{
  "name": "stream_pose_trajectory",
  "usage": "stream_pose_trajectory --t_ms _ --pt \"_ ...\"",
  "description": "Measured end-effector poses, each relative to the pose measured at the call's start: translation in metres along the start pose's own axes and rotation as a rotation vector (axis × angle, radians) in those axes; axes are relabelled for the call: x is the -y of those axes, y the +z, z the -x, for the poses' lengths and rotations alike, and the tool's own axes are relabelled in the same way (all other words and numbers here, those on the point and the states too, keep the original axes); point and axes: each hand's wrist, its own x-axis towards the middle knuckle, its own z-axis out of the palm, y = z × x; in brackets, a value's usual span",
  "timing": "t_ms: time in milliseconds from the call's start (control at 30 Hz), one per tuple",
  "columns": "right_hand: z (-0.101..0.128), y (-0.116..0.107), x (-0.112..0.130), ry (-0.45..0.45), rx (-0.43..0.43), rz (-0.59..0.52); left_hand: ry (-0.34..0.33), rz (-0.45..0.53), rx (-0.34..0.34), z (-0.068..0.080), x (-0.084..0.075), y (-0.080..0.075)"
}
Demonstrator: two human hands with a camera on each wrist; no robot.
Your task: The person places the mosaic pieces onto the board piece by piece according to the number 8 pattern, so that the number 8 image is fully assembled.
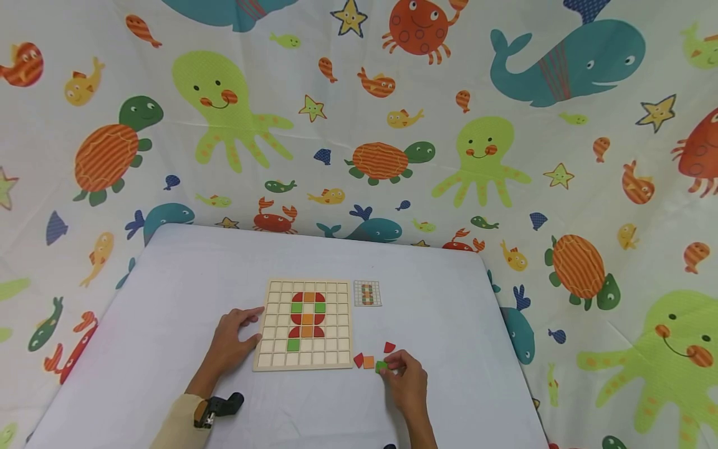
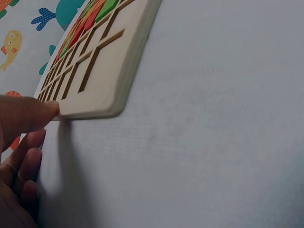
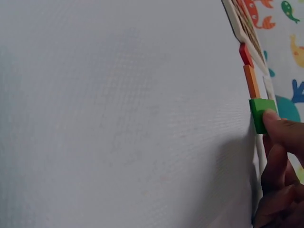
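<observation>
A wooden grid board lies on the white table, with red, orange and green tiles set in several of its squares. My left hand is at the board's left side, its thumb touching the edge near the corner. Right of the board, my right hand pinches a green square tile between thumb and fingers. Beside that tile lie an orange square tile and a red curved tile. Another red tile lies just above the right fingertips.
A small pattern card with a printed coloured grid lies by the board's upper right corner. The white tabletop runs back to a hanging cloth printed with sea animals. A dark strap device sits on the left wrist.
</observation>
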Motion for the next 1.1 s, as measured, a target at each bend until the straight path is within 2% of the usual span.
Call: stream_pose_trajectory --t_ms 300,700,967,1100 --pt "-0.002 0.005 0.012 0.014 -0.014 -0.13 0.008 -0.012 -0.006 0.0 0.0 -0.001" --pt "-0.006 0.033 0.048 -0.083 0.104 -0.251 -0.01 -0.027 0.016 -0.001 0.003 0.0" --pt "-0.006 0.068 0.069 -0.108 0.18 -0.229 0.007 -0.026 0.012 -0.001 0.004 0.0" --pt "-0.006 0.082 0.077 -0.118 0.182 -0.185 0.012 -0.024 0.006 -0.001 0.004 0.0"
